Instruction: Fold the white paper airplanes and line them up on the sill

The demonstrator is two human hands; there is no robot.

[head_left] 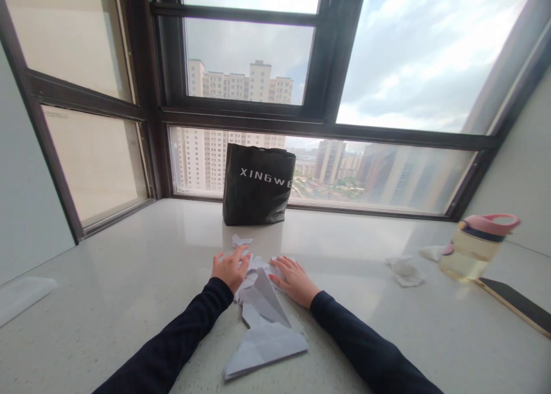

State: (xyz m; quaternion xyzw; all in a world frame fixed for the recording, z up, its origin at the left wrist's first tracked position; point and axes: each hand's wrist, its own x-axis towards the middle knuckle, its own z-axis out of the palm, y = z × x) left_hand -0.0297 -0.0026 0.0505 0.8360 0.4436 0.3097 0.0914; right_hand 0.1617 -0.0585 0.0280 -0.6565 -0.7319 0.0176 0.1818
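Both of my hands rest on a heap of folded and torn white paper pieces (253, 288). My left hand (231, 269) lies at the heap's left side, its fingers apart and slightly bent over the scraps. On the other side, my right hand (296, 282) is stretched out with its fingertips on paper. Between my wrists lies a long folded paper piece (267, 302). Closer to me is a larger folded paper wedge (267, 348). A few small scraps (241, 241) sit just beyond my left fingers. What lies under my palms is hidden.
A black bag (259, 187) with white lettering stands upright by the window. To the right are a crumpled tissue (407, 270), a bottle with a pink lid (476, 247) and a phone (516, 305). A white packet (26, 296) lies on the counter (129, 262) at far left.
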